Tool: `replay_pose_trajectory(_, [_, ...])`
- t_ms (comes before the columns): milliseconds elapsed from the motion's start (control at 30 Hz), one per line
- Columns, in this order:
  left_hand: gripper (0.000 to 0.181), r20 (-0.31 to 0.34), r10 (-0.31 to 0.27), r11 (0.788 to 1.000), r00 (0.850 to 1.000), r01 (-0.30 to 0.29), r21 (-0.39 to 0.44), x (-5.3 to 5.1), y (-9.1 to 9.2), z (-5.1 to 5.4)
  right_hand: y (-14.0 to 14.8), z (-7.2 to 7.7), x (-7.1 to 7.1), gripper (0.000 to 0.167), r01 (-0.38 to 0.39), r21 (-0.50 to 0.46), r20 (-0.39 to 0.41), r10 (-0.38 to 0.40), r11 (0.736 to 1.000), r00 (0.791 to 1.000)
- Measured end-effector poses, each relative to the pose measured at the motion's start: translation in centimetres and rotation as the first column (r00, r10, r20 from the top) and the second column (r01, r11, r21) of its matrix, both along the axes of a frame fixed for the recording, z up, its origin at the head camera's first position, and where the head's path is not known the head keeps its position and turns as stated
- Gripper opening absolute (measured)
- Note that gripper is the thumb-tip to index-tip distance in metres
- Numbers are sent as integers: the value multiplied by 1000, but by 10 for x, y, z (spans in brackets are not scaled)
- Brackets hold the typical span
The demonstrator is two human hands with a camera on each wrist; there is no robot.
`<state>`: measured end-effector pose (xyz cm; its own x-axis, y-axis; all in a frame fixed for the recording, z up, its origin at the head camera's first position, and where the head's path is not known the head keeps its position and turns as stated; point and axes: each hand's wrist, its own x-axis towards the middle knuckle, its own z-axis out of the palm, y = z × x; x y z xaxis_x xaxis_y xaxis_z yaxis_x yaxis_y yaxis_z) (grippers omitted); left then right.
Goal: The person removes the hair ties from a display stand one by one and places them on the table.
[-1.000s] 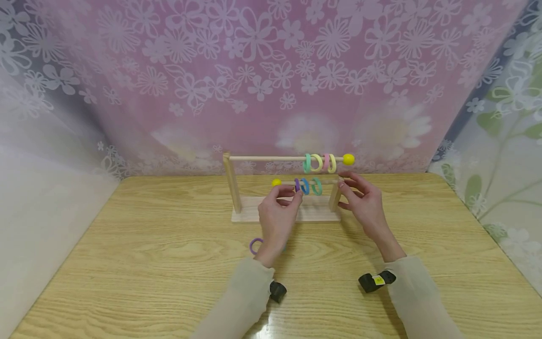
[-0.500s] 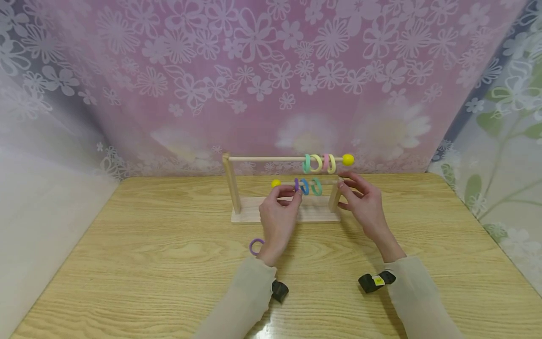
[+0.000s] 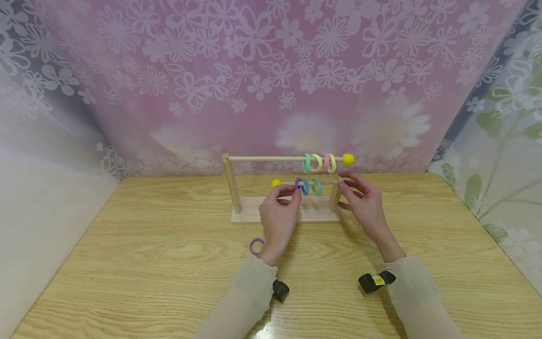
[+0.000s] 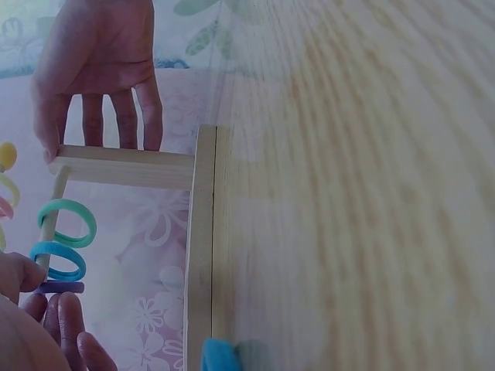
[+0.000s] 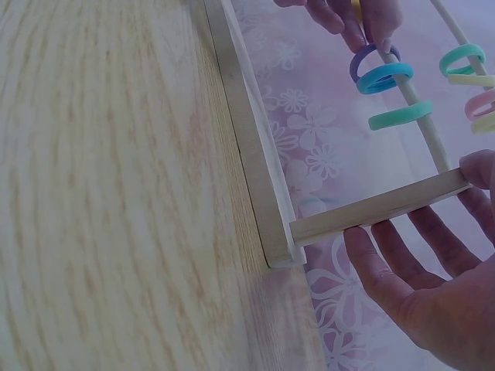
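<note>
A wooden stand (image 3: 249, 216) carries two rods. On its lower rod (image 5: 428, 139) hang a purple ring (image 5: 363, 60), a blue ring (image 5: 384, 78) and a green ring (image 5: 400, 116). My left hand (image 3: 278, 214) pinches the purple ring between thumb and fingers, near the rod's yellow ball end (image 3: 276, 183). With thumb and fingers, my right hand (image 3: 365, 207) grips the right post (image 5: 379, 207) near its top. Another purple ring (image 3: 256, 246) lies on the table beside my left wrist. A blue ring (image 4: 220, 355), cut off by the frame edge, shows low in the left wrist view.
The upper rod (image 3: 267, 158) bears a green ring (image 3: 306, 163), a pink ring (image 3: 326, 162) and two yellow ones, with a yellow ball (image 3: 348, 160) at its end. A flowered curtain (image 3: 271, 94) stands behind the wooden table (image 3: 169, 263).
The purple ring on the lower rod has turned slightly in my left hand, close to the blue ring. My right hand stays on the post.
</note>
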<state>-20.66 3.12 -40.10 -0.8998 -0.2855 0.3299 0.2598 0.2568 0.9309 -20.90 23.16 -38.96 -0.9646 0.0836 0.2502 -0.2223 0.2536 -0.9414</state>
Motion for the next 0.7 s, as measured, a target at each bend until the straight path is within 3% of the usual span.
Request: replay_pose_trajectory(700, [7,4,22,1000,1000,-22,16,-5,2,3,2,4,-8,45,-5,-17,19,5,1000,1000])
